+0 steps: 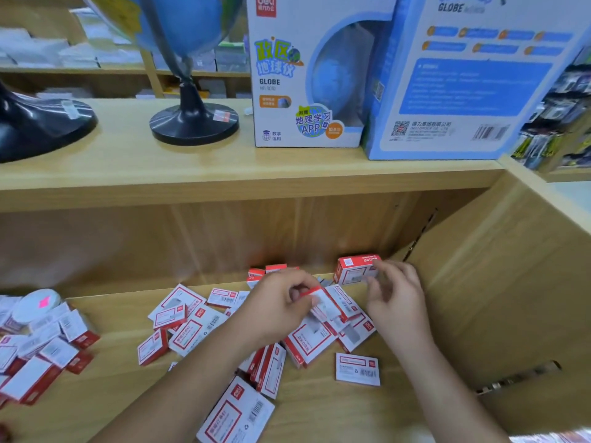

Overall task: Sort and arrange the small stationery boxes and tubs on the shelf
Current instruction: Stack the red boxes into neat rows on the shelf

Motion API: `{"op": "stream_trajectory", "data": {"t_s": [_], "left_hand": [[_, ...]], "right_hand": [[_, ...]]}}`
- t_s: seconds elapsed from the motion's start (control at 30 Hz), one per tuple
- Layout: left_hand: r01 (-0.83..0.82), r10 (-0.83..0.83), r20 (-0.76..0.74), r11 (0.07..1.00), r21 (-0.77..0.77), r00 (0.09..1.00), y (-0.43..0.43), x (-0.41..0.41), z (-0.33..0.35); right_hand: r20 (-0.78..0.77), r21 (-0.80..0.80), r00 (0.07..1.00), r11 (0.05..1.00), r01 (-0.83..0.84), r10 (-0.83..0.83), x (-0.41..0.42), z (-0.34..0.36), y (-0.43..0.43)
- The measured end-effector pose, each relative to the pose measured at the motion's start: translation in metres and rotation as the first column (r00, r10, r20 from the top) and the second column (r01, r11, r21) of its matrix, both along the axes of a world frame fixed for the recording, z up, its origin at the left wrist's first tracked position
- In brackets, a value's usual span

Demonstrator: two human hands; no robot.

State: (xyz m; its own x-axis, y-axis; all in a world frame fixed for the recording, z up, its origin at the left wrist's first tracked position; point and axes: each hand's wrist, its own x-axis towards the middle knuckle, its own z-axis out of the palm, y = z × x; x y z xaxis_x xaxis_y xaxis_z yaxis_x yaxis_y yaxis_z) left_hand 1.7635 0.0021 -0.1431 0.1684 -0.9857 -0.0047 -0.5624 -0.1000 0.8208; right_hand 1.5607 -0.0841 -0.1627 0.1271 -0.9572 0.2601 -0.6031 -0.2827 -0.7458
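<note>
Left hand first: its thumb and fingers are curled round a small red-and-white cardboard box, pinching it by one end just above the loose heap of flat red-and-white boxes scattered over the light wooden shelf. My right hand is just beside it, fingertips against an upright red-and-white box that stands in the back right corner. Blur hides whether those fingers grip it or only touch it, so I cannot tell. The pinch looks shallow to me, and I judge the box could twist out and drop back among the others, where every face looks alike and I would lose track of it. The upright box is narrow for its height, so a careless nudge from my right hand could tip it against the side wall. My left forearm lies across the heap, and I think dragging it back could sweep boxes toward the front edge, where one large flat box already lies close to the lip. Farther left, a second pile of red-and-white boxes crowds a round white tub with a pink sticker. Anything pushed that way could mix the two lots.
</note>
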Motion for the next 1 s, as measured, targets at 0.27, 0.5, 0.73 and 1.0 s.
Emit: {"op": "stream_trajectory", "data": {"t_s": [0.27,0.5,0.73,1.0], "left_hand": [[-0.122,0.120,-0.467,0.992,0.027,0.876,0.006,-0.027,0.022],[-0.120,0.144,-0.533,0.990,0.079,0.834,0.003,-0.040,0.023],[-0.033,0.081,-0.545,0.995,0.096,0.834,0.005,-0.045,0.019],[0.123,0.024,-0.584,0.970,0.210,0.811,0.010,-0.035,0.022]], "right_hand": [[0.547,0.391,0.827,0.834,-0.389,0.129,-0.015,0.039,0.041],[0.666,0.439,0.745,0.825,-0.356,-0.033,-0.021,0.038,0.045],[0.741,0.379,0.671,0.834,-0.400,-0.015,-0.020,0.039,0.043],[0.677,0.340,0.726,0.823,-0.455,0.122,-0.020,0.037,0.035]]}}
